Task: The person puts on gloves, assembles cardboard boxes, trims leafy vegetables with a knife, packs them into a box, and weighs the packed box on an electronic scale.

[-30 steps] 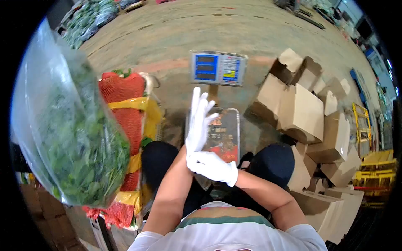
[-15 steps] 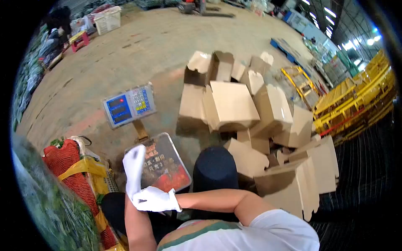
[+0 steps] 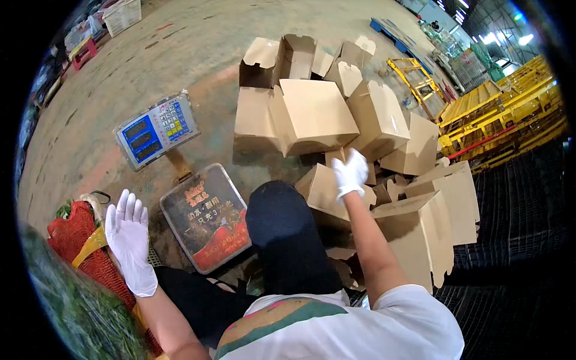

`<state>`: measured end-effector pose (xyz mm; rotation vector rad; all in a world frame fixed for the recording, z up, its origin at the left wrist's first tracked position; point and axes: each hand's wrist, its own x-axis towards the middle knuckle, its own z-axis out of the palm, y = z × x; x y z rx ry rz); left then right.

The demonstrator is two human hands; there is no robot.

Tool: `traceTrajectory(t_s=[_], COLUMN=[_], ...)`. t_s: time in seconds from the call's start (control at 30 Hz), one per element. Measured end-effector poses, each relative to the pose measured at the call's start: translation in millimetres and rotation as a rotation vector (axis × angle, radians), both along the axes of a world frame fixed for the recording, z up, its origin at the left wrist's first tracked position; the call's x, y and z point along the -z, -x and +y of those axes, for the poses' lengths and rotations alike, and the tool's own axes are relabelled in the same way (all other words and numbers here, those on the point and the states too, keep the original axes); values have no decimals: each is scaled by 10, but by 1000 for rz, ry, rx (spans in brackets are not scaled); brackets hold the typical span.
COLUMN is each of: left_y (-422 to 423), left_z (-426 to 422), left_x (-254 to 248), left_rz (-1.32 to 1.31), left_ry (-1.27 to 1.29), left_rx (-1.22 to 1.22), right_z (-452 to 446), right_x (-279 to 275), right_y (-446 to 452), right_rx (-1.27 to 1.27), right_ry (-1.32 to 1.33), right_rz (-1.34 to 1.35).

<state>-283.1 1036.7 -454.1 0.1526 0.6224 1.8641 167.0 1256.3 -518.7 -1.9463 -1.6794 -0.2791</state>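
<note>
My left hand (image 3: pixel 131 240), in a white glove, is raised palm up with its fingers spread and nothing in it. It hangs beside the red mesh sack (image 3: pixel 90 249) and left of the scale platform (image 3: pixel 207 219). My right hand (image 3: pixel 351 174), also gloved in white, reaches over the pile of open cardboard boxes (image 3: pixel 318 114). Its fingertips are near a box edge; whether they touch it cannot be made out. The scale's display (image 3: pixel 157 130) stands behind the platform.
At the lower left lies a clear bag of leafy greens (image 3: pixel 78 300). Yellow metal racks (image 3: pixel 504 114) stand at the right, with a blue pallet (image 3: pixel 399 42) farther back. A white crate (image 3: pixel 122 16) and a pink stool (image 3: pixel 84 54) are at the upper left.
My hands have come apart: the right one let go of the left glove's cuff and moved right over the boxes, while the left moved left and opened. The view has swung right.
</note>
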Motion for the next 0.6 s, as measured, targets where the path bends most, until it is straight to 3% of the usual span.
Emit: traceTrajectory(t_s=[0.07, 0.13, 0.17, 0.2, 0.27, 0.33, 0.4, 0.43, 0.47, 0.53, 0.6], left_y=[36, 26, -63, -38, 5, -43, -56, -38, -55, -62, -40], left_z=[-31, -65, -25, -20, -24, 12, 35, 42, 65, 69, 33], left_x=[106, 132, 26, 31, 69, 29, 50, 98, 99, 88, 78], left_rz=[-13, 2, 18, 23, -10, -25, -20, 7, 14, -19, -30], left_ry=[1, 98, 170, 171, 113, 150, 102, 43, 16, 45, 95], left_rx=[-14, -46, -106, -114, -78, -125, -72, -19, -20, -47, -106], right_z=[57, -33, -106, -157, -108, -113, -144, 23, 58, 10, 91], right_x=[115, 458, 452, 502, 753, 789, 388, 635, 498, -303, -687], right_y=[-530, -817, -833, -928, -1145, -1205, -1077, -1290, -1211, -832, -812], right_rx=[559, 940, 1009, 946, 719, 523, 211, 94, 69, -33, -174], right_ry=[524, 467, 494, 592, 763, 515, 706, 747, 649, 634, 703], right_rz=[70, 42, 165, 441, 630, 1011, 1136, 1239, 1297, 1280, 1334])
